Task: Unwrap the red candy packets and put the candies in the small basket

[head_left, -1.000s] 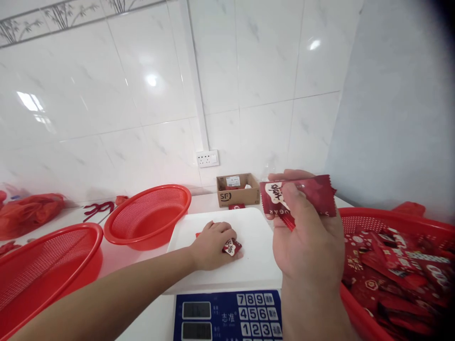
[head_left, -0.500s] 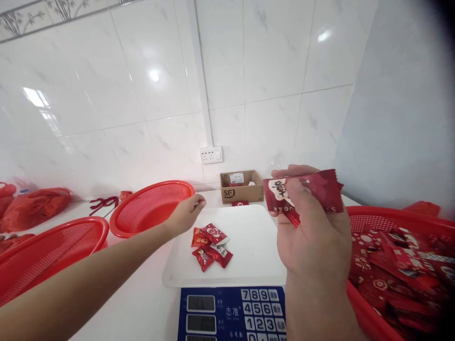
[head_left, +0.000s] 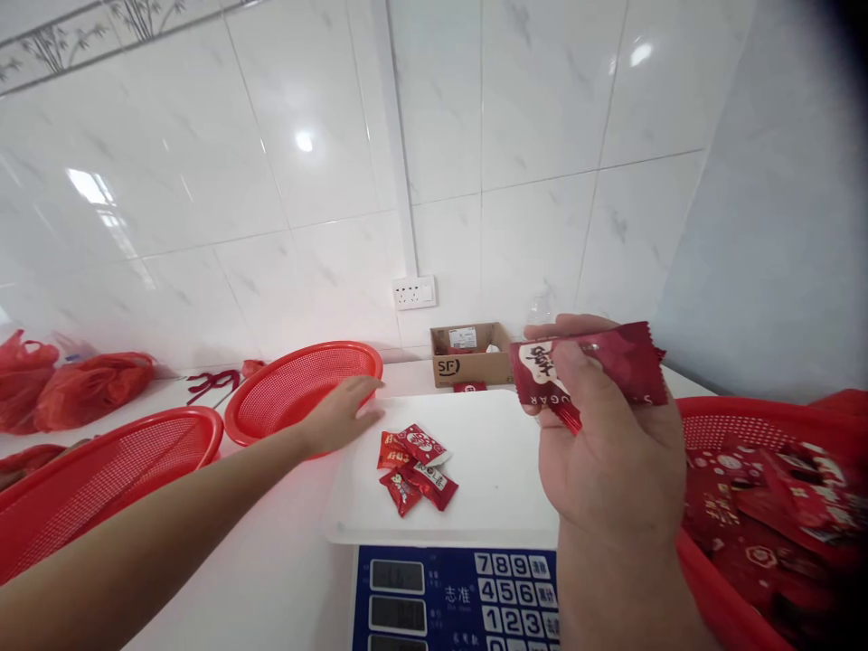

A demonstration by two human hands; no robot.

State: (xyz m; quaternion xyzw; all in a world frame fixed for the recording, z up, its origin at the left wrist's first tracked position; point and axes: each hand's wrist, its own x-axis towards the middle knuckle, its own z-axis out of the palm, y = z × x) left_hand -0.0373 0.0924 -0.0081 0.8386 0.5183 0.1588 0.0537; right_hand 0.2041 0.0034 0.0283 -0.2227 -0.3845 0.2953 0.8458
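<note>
Scale displays unreadable — keypad and right basket cut off by frame edges

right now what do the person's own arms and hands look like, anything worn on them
Both are bare: the left hand and its long forearm show no sleeve, glove, watch or ring. The right hand and wrist are likewise uncovered, with no jewellery or markings visible.

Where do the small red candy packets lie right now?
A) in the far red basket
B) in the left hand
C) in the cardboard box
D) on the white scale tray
D: the candy packets lie in a small pile on the scale tray, apart from the open left hand.
</note>
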